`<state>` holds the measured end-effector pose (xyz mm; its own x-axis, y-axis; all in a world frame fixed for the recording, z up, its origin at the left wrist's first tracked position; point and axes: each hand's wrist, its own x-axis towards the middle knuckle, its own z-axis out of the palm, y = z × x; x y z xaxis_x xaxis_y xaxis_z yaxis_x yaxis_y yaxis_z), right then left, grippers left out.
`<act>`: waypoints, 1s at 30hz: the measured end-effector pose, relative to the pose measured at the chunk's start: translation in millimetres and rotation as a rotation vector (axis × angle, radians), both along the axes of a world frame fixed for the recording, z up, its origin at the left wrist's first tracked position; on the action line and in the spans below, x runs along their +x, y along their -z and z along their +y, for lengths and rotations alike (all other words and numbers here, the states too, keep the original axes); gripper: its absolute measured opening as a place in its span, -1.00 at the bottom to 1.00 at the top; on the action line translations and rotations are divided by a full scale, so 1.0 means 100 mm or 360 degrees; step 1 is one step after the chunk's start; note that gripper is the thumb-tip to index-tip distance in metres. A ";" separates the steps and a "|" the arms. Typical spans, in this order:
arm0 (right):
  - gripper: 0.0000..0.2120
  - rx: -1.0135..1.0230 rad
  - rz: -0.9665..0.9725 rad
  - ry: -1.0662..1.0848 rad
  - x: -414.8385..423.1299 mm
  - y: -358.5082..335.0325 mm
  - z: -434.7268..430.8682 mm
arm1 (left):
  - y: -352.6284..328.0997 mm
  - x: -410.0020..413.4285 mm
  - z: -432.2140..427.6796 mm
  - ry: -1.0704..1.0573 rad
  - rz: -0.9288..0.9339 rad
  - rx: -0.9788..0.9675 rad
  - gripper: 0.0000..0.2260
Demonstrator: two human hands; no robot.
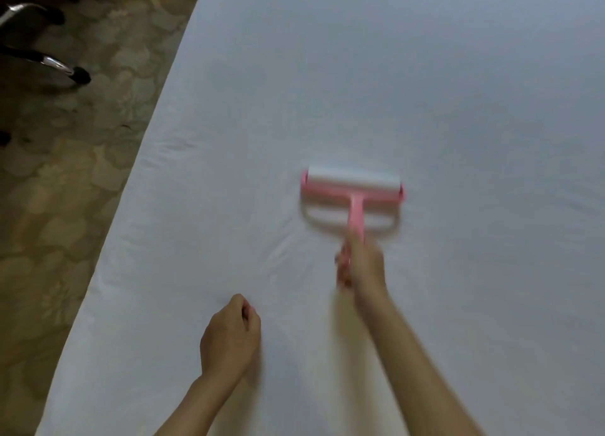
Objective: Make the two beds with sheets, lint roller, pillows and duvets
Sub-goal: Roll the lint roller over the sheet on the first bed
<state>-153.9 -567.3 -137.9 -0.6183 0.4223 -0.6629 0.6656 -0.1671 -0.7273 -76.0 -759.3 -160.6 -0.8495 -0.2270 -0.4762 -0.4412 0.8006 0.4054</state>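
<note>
At six o'clock my left hand [229,334] rests on the sheet [458,108], fingers [247,311] curled on nothing I can see. My right hand [361,265] grips the lint roller [353,182] at centre by its pink handle [356,216]: light and stiff, I judge.

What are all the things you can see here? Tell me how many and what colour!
Sheet: one, white, spread over the bed.
Lint roller: one, pink with a white roll, on the sheet.
Carpet: one, brown and patterned, left of the bed.
Chair base: one, chrome with black wheels, top left on the carpet.
Left hand: one, fingers curled, at the sheet's near part.
Right hand: one, grips the lint roller's handle.
</note>
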 end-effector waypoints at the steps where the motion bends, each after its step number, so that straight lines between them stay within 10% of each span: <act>1: -0.60 0.0026 0.0004 0.0004 -0.43 0.00 0.09 | 0.00 0.01 0.01 -0.0008 0.0011 0.0001 -0.84; 7: -0.72 -0.0123 0.0007 -0.0165 -1.34 -0.22 0.44 | 0.00 0.06 0.04 -0.0027 0.0071 0.0007 -0.85; 17: -0.74 -0.0122 -0.0407 -0.0091 2.28 0.02 -0.33 | -0.12 0.49 -0.30 -0.0295 -0.0096 0.0005 -0.86; 23: -0.57 -0.0069 -0.0865 0.0144 2.53 -0.11 -0.43 | -0.11 1.17 -0.63 -0.0283 -0.0181 0.0001 -0.85; 25: -0.82 -0.0062 -0.0415 0.0001 2.58 -0.30 -0.49 | -0.11 1.45 -0.72 -0.0244 -0.0247 -0.0028 -0.85; 30: -0.67 0.0044 -0.0074 0.0037 1.44 -0.15 -0.37 | -0.04 2.13 -1.12 -0.0184 -0.0462 -0.0019 -0.83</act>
